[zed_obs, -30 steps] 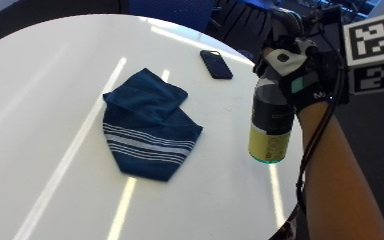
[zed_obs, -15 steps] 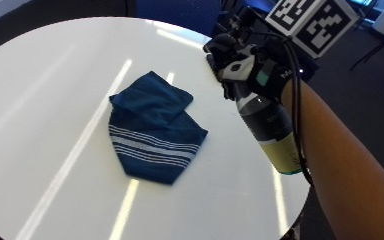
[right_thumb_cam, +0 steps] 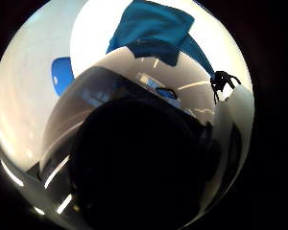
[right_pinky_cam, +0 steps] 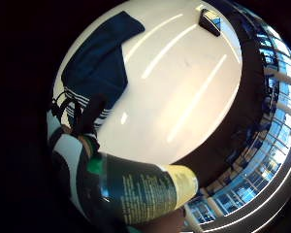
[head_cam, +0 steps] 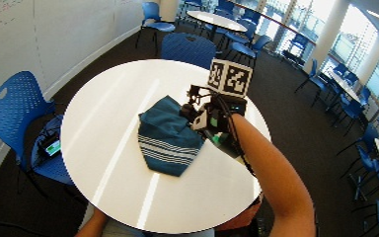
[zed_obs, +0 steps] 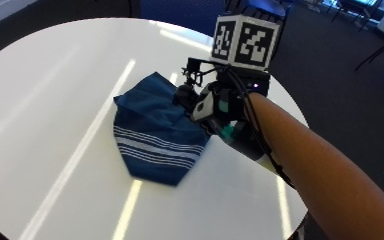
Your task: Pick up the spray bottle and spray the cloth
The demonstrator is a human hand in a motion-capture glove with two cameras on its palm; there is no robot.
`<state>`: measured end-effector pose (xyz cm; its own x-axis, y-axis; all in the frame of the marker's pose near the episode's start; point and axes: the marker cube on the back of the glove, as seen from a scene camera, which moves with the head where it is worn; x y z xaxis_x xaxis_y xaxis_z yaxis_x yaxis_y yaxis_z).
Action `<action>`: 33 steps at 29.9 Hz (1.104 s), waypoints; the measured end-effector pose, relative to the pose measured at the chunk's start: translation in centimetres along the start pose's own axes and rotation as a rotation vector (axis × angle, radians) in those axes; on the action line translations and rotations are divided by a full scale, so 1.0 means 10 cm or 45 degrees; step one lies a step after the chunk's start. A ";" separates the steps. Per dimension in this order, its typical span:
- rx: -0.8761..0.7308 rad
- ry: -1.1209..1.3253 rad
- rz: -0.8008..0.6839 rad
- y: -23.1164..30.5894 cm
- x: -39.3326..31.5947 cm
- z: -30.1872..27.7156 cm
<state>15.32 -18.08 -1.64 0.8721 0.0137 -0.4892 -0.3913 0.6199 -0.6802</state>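
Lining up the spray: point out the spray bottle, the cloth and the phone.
spray bottle (right_pinky_cam: 140, 191): little finger side palm view, on its label.
cloth (zed_obs: 155, 132): outside view, on its middle.
phone (right_pinky_cam: 211, 22): little finger side palm view, on its face.

The gloved right hand (zed_obs: 226, 116) hides most of the spray bottle (zed_obs: 245, 145), nozzle included, from outside.

Office meeting room: whiteboard (head_cam: 18, 29), blue chairs (head_cam: 15, 106)
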 end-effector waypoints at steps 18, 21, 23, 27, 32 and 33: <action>-0.248 0.196 0.058 -0.16 -0.03 0.44; -0.236 0.198 0.060 -0.19 -0.02 0.43; -0.215 0.196 0.061 -0.21 -0.01 0.41; -0.169 0.168 0.060 -0.20 0.00 0.33; -0.058 0.061 -0.006 -0.09 -0.10 0.11; -0.026 0.030 -0.025 -0.06 -0.14 0.05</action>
<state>14.51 -18.09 -0.28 0.8726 -0.0165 -0.4882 -0.3805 0.6037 -0.7005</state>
